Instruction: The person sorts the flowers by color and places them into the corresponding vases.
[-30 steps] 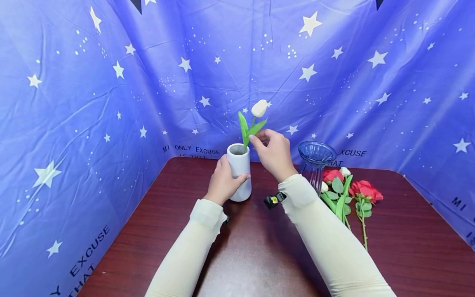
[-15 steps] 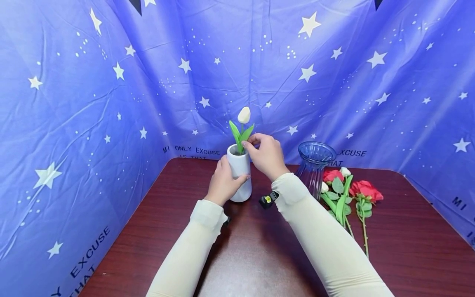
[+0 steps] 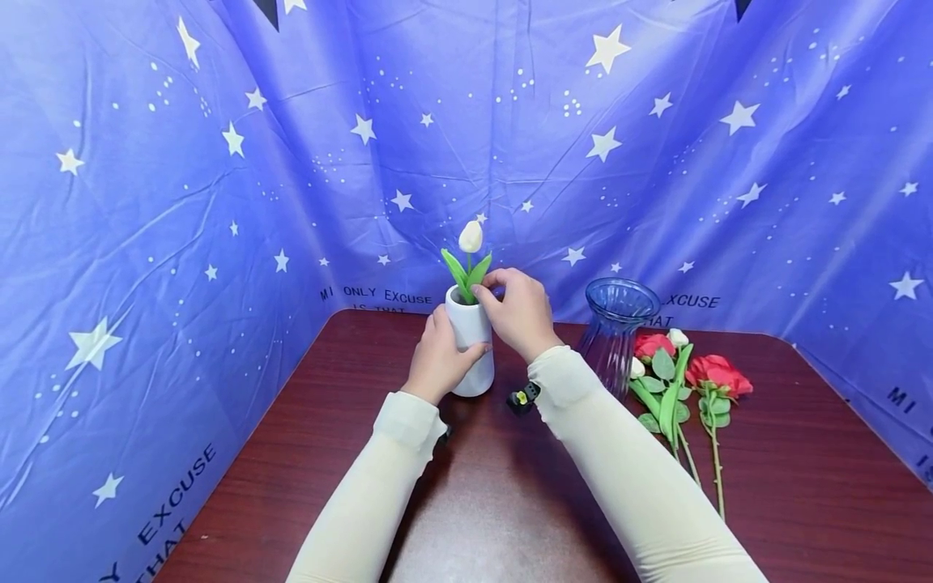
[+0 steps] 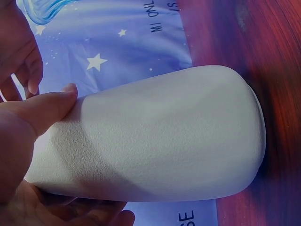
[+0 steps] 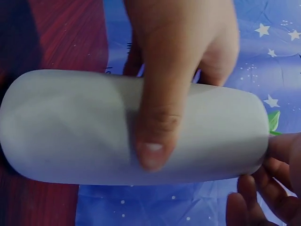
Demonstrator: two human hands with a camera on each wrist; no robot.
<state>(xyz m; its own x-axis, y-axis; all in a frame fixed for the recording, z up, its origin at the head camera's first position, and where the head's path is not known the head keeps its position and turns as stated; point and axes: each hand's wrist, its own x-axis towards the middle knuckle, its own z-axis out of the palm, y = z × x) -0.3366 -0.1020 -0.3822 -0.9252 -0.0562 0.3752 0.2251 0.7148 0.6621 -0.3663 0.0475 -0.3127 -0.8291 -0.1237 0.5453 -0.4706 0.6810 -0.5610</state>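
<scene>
A white vase stands upright on the table, and my left hand grips its side. In the left wrist view the thumb lies across the near face of the vase, with fingers curled round the other side. A white tulip with green leaves rises from the vase mouth, its lower stem hidden inside. My right hand pinches the tulip low on its leaves, right at the rim. In the right wrist view, a bit of green leaf shows beside the right fingertips.
A blue ribbed glass vase stands right of my right hand. Beside it lie red roses and white tulips with long stems. A blue starry curtain surrounds the dark red table on the back and sides.
The tulip has gone down deeper into the white vase and shifted left, my right hand moving left and slightly down with it. My left hand stays on the vase.
</scene>
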